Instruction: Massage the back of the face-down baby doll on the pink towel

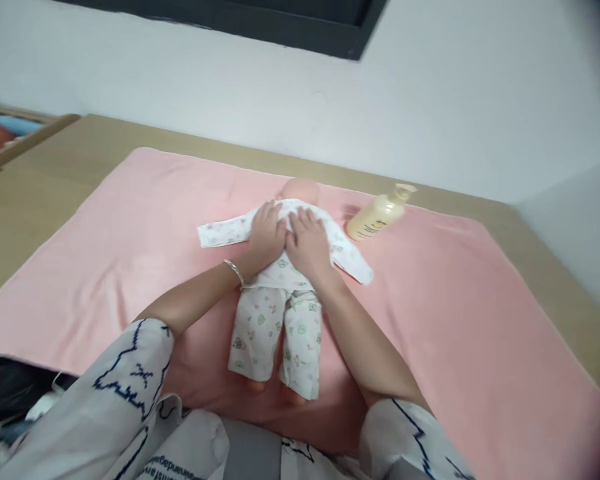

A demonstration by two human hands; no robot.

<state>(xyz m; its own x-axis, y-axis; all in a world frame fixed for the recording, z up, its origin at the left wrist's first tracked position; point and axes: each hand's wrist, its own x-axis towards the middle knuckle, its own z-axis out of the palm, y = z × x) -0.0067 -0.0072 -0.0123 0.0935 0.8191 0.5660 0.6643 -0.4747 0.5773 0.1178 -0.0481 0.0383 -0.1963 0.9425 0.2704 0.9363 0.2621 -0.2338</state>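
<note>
A baby doll [275, 313] in white printed pyjamas lies on a pink towel [130, 267], head away from me and feet towards me. My left hand [267, 232] rests flat on the doll's upper body on the left side, fingers stretched out, with a silver bracelet on the wrist. My right hand [307, 241] lies flat beside it on the right side of the doll's chest, fingers also extended. Both hands touch the doll's white top [220, 231]. The doll's head [301, 190] shows just beyond my fingertips.
A cream pump bottle [377, 215] lies on its side on the towel, right of the doll's head. The towel covers a tan wooden table [45, 180] against a white wall. A wooden tray [10, 137] sits at the far left.
</note>
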